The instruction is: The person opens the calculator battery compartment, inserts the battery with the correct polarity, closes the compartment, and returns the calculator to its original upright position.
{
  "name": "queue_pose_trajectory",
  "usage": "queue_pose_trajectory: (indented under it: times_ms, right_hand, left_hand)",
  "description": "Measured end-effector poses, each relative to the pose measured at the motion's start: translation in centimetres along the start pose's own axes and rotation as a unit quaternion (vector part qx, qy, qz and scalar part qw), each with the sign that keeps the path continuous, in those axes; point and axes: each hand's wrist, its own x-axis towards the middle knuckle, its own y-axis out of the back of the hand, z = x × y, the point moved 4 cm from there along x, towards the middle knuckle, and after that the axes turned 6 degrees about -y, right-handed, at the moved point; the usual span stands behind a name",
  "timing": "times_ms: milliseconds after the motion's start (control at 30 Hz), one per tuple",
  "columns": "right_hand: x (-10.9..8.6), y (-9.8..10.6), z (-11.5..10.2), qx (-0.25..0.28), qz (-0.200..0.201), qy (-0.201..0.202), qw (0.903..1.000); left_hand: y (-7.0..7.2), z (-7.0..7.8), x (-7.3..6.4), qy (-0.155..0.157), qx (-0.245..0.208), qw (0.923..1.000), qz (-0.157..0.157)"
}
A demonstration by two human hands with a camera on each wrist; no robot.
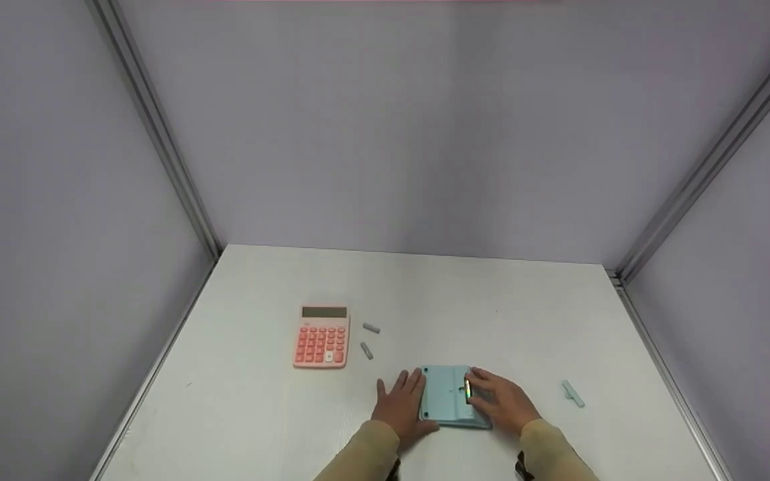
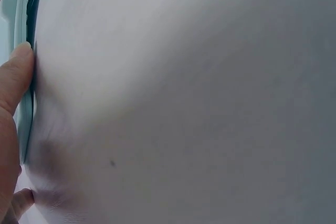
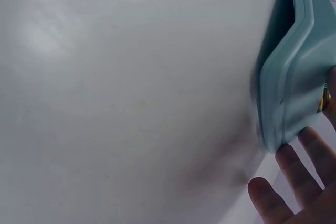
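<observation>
A light blue calculator (image 1: 443, 394) lies face down on the table, its back showing an uncovered battery slot. In that slot is a dark battery with a golden part (image 1: 468, 388). My right hand (image 1: 506, 404) has its thumb and forefinger at the two ends of this battery, while the other fingers touch the calculator's edge in the right wrist view. Along the left side of the calculator rest the straight fingers of my left hand (image 1: 398, 409), and its thumb (image 2: 20, 72) presses the near edge. Most of the left fingers are out of the left wrist view.
A pink calculator (image 1: 321, 337) lies face up to the left. Beside it are two small grey cylinders, one farther back (image 1: 371, 328) and one nearer (image 1: 366, 351), looking like batteries. A light blue battery cover (image 1: 573, 393) lies at the right. Grey walls surround the white table (image 1: 258, 414).
</observation>
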Motion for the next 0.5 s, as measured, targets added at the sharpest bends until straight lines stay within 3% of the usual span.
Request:
queue_pose_trajectory:
  times_ms: [267, 500]
  right_hand:
    - [-0.27, 0.17, -0.24, -0.026, -0.013, 0.002, 0.9996]
    - [-0.35, 0.36, -0.40, -0.049, -0.011, 0.026, 0.9984]
  left_hand:
    - [0.05, 0.07, -0.09, 0.002, -0.004, 1.0000, -0.008]
    - [0.41, 0.19, -0.34, 0.000, -0.005, 1.0000, -0.002]
